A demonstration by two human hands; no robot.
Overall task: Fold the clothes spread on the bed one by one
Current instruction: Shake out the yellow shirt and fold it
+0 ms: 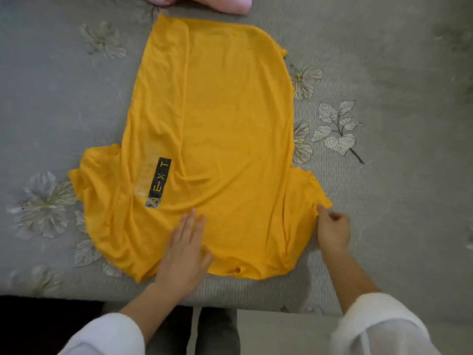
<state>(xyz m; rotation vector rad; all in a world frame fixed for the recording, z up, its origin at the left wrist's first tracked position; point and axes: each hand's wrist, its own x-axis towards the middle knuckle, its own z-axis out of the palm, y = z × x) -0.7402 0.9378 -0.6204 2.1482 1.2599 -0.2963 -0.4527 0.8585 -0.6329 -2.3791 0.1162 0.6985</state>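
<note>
Yellow T-shirt (230, 139) flat on the bed (384, 60). Left hand (183, 254) presses it, fingers straight. Right hand (332, 230) pinches the sleeve edge.

T-shirt (225, 139) flat on bed (384, 73)

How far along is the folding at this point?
Done: a pink garment lies bundled at the far edge of the bed, seemingly folded, and the left side of the yellow T-shirt looks turned in. In hand: the left hand presses the shirt flat while the right hand pinches the right sleeve. Left: that sleeve's fold, then folding it lengthwise.
</note>
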